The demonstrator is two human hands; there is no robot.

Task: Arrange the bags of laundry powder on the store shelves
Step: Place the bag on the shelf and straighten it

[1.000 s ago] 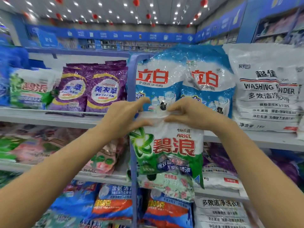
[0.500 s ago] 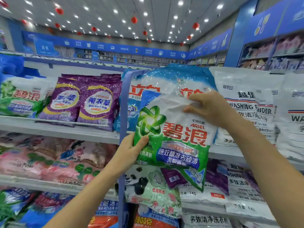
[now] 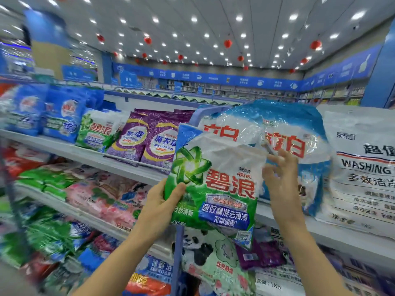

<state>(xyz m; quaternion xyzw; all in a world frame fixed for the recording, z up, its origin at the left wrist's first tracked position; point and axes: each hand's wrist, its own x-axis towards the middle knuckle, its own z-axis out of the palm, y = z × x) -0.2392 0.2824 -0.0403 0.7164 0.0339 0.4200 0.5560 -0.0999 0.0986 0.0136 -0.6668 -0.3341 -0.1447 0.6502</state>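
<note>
A green-and-white plastic bag of laundry powder [image 3: 218,184], with red characters and a green swirl on its face, is held upright in the air. It sits in front of the front edge of the top shelf [image 3: 85,149], where the blue upright post [image 3: 178,253] divides the shelving.

From below comes the left hand [image 3: 161,202] — grip holding the bag's lower left edge, thumb on the printed face, fingers behind. Beside the bag's right edge is the right hand [image 3: 282,178], grip wide, fingers spread and loosely bent. Cannot tell whether the fingertips touch the bag.

Directly behind the held bag, two blue-and-white film bags with big red characters [image 3: 277,129] stand on the top shelf. Just beside them to the right are white bags printed "WASHING" [image 3: 361,167].

Left of the post on the same shelf:
- two purple bags [image 3: 147,139]
- a matching green-and-white bag [image 3: 98,131]
- blue bags [image 3: 62,114] toward the shelf's left end — blurred

On the shelf below, pink and green bags [image 3: 102,195] lie flat. A panda-printed bag [image 3: 207,255] sits under the held bag.
</note>
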